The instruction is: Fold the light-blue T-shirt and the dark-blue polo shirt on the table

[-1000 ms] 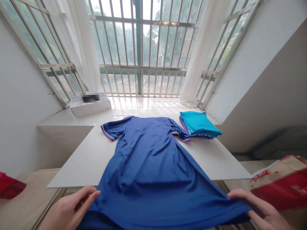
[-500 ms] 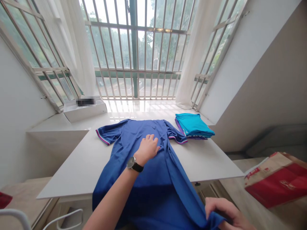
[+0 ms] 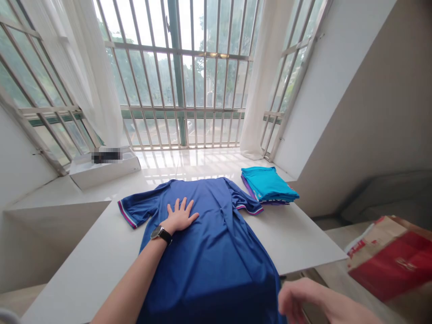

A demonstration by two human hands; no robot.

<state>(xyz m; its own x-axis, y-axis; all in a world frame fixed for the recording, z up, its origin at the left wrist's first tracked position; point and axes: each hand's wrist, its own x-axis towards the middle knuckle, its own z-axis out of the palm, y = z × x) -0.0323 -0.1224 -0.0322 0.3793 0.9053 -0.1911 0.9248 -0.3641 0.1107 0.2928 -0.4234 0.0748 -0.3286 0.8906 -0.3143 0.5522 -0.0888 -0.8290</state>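
A blue short-sleeved shirt point(image 3: 202, 252) lies spread over the white table point(image 3: 303, 243), its sleeves out to both sides. Striped trim edges the cuffs. My left hand point(image 3: 180, 218), with a watch point(image 3: 160, 233) on the wrist, rests flat on the upper left of the shirt, fingers spread. Beside the shirt's lower right edge is my right hand point(image 3: 310, 297), slightly blurred, fingers bent and apart with no cloth visible in them. The shirt's bottom end runs out of view.
A stack of folded clothes point(image 3: 270, 184), turquoise on top, sits at the table's back right. On the sill at left stands a white box point(image 3: 104, 173). A red and tan paper bag point(image 3: 394, 261) is at right, below the table. Barred windows and curtains point(image 3: 253, 90) lie behind.
My left hand has slid left across the shirt and spread its fingers. My right hand has let go of the shirt's lower right edge, which now hangs lower and flatter.
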